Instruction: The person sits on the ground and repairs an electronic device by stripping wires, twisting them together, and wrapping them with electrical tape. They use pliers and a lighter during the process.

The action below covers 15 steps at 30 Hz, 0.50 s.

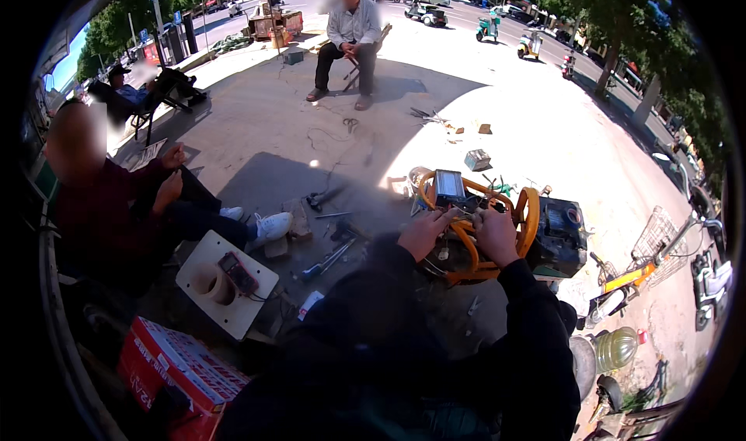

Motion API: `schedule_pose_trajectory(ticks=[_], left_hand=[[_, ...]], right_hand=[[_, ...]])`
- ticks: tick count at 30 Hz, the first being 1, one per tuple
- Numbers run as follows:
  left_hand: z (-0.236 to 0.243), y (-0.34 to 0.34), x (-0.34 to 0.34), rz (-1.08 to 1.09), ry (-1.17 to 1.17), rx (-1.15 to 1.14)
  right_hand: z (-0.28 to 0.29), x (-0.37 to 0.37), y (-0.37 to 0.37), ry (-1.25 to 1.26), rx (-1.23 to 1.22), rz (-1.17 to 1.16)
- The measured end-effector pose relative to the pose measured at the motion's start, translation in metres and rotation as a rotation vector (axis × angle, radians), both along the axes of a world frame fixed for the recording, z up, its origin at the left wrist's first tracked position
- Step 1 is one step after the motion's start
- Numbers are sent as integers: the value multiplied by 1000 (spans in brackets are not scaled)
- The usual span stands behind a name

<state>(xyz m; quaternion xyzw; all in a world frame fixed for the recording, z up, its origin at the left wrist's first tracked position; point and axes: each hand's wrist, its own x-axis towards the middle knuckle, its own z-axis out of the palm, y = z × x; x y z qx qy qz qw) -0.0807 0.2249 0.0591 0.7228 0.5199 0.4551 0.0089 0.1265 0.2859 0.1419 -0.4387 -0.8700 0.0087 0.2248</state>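
Note:
In front of me stands a yellow tubular metal frame [531,222] with wires and parts inside it. A dark box with a silver, finned-looking top [448,184] sits at its far left part. Over the frame's near side, my left hand [423,235] reaches in from the left, its fingertips closed together among the wires. Close beside it, my right hand [496,235] has its fingers bent inward at the same spot. Whatever lies between the fingers is too small to make out. A large black box-shaped unit [561,235] adjoins the frame on the right.
Screwdrivers [326,261], a hammer [322,198] and bricks [296,219] lie on the ground at left. A multimeter [237,272] rests on a pale board [206,247]. A seated person [116,184] is close by. Right stand a bicycle [633,274] and a glass jar [616,349].

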Motion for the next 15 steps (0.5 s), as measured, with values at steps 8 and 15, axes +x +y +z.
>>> schedule_pose_trajectory(ticks=[8, 15], left_hand=[[-10, 4, -51, -164, 19, -330], [-1, -49, -38, 23, 0, -219]], right_hand=[[-36, -30, -10, 1209, -1119, -85], [15, 28, -26, 486, -281, -67]])
